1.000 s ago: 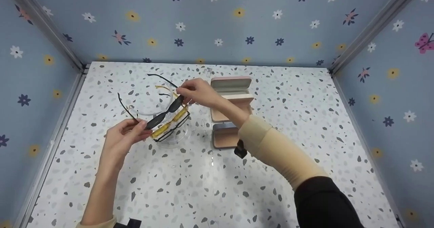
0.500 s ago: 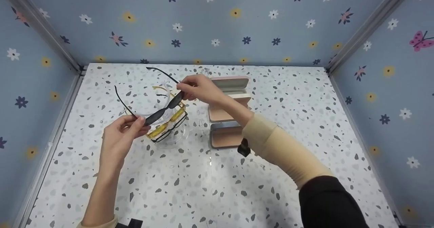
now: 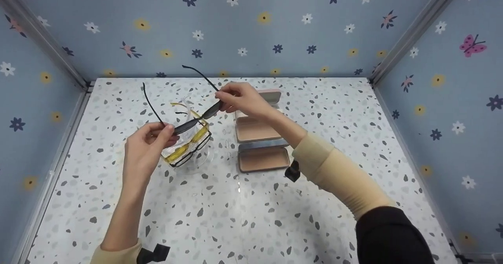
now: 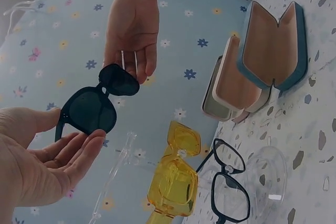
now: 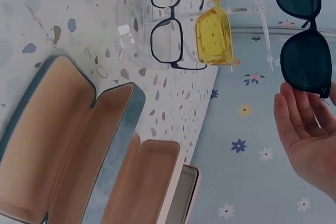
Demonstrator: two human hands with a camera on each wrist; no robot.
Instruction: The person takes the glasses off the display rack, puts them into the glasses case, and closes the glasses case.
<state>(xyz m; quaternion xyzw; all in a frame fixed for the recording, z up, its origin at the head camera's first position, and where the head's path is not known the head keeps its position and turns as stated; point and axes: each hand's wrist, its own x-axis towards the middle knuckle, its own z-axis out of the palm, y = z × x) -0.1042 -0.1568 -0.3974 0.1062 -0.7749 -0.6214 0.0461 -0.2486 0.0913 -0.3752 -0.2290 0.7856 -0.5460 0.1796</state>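
A pair of black sunglasses [image 3: 192,124] with dark lenses hangs in the air between both hands, its temples unfolded and pointing away. The left hand [image 3: 147,148] pinches the frame's left end; the right hand [image 3: 245,101] pinches its right end. In the left wrist view the dark lenses [image 4: 92,111] face the camera. Below and beyond them, a clear stand [image 4: 273,177] carries yellow glasses [image 4: 173,182] and, lower down, black-rimmed clear glasses [image 4: 231,192]. The head view shows the yellow glasses [image 3: 186,144] partly behind the sunglasses.
Right of the stand are three opened glasses cases in a row: a blue one [image 3: 263,160] nearest, a cream one [image 3: 255,130] behind it, and a pink one [image 3: 271,96] partly hidden by the right hand. Flowered walls [image 3: 251,28] enclose the speckled table [image 3: 220,217].
Both hands have raised the sunglasses up and to the right, off the stand's upper part. The yellow and black-rimmed glasses stay on the stand. The head view has shifted slightly.
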